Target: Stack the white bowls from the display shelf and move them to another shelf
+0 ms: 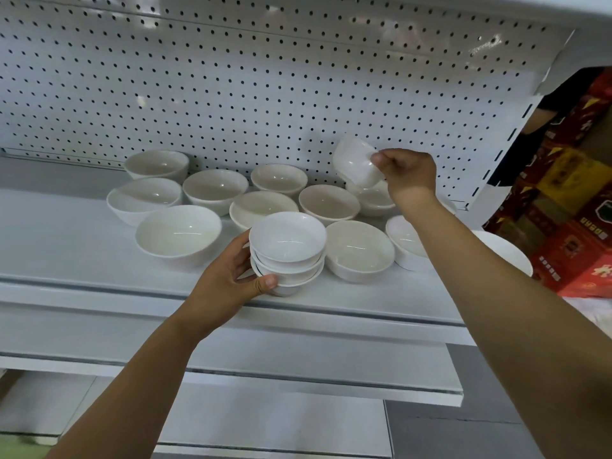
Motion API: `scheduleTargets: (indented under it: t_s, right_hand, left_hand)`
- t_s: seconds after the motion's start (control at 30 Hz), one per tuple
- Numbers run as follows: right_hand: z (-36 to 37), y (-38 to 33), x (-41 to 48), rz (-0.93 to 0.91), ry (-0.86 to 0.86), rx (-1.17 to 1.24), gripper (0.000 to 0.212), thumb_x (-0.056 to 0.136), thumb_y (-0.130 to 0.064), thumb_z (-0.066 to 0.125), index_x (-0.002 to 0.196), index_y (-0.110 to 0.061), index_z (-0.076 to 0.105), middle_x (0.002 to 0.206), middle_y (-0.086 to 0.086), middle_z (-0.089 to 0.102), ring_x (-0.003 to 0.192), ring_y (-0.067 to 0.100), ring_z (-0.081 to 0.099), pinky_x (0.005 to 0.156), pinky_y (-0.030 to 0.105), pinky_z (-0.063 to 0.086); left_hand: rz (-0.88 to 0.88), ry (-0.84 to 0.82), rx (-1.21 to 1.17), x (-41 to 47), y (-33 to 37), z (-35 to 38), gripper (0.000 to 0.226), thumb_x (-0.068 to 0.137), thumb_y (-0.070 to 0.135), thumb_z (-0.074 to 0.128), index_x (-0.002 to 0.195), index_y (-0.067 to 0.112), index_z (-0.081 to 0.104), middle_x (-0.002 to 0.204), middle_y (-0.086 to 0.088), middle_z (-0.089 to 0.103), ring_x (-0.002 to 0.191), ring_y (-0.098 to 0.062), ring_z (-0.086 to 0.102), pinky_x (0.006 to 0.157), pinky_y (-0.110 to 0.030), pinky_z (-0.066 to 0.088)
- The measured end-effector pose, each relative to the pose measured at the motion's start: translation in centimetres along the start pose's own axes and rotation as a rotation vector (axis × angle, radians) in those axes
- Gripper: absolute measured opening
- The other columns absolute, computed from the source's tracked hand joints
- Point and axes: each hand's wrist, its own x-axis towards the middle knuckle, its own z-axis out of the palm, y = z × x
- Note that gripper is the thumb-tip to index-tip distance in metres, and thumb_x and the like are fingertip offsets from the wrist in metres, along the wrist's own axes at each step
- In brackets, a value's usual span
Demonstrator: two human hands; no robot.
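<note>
left fingers (239,258) around the bowl stack (287,241), right fingers (385,159) pinched on a tilted bowl (356,164), arm outstretched

Tilted bowl (356,165) blurred, perhaps two nested.

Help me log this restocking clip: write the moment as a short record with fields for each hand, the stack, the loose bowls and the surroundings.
Left hand: grips a stack of three glossy white round bowls from the side
Right hand: pinches one tilted white bowl, raised above the shelf
Stack position: front edge of the white metal shelf
Loose bowls: roughly ten, upright, spread over the shelf
Backdrop: white pegboard panel; red and yellow boxes at right
</note>
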Motion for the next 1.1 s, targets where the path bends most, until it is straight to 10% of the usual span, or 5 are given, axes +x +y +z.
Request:
scheduleTargets:
  t_s: [0.27, 0.53, 1.1]
  right_hand:
    - [0.4, -5.4, -8.6, -0.266, -0.197, 0.143, 0.018, 0.088, -0.006, 0.076, 0.099, -0.020, 0.078, 0.079, -0.026, 0.074, 0.075, -0.009, 0.064, 0.078, 0.017, 0.053]
    - [1.5, -3.8, -12.8, -0.668, -0.306, -0.058, 0.011, 0.090, -0.008, 0.072, 0.086, -0.008, 0.082, 0.082, 0.002, 0.076, 0.085, 0.021, 0.070, 0.097, 0.046, 0.054]
    - [2.2, -2.0, -13.8, -0.836, -0.404, -0.128, 0.009, 0.090, 0.000, 0.073, 0.094, -0.002, 0.081, 0.090, 0.009, 0.077, 0.086, 0.031, 0.068, 0.109, 0.045, 0.049]
  left_hand:
    - [0.007, 0.009, 0.003, -0.1, 0.2, 0.0, 0.081, 0.078, 0.022, 0.084, 0.148, 0.041, 0.047, 0.141, 0.022, 0.062, 0.134, -0.002, 0.056, 0.095, -0.013, 0.051]
    - [0.056, 0.014, 0.004, 0.0, 0.4, 0.7, 0.072, 0.085, 0.028, 0.080, 0.148, 0.034, 0.047, 0.141, 0.018, 0.063, 0.133, -0.002, 0.056, 0.104, -0.016, 0.047]
    - [0.028, 0.008, 0.011, 0.0, 0.6, 0.6, 0.074, 0.085, 0.049, 0.078, 0.149, 0.035, 0.045, 0.140, 0.019, 0.063, 0.132, -0.003, 0.057, 0.110, -0.030, 0.046]
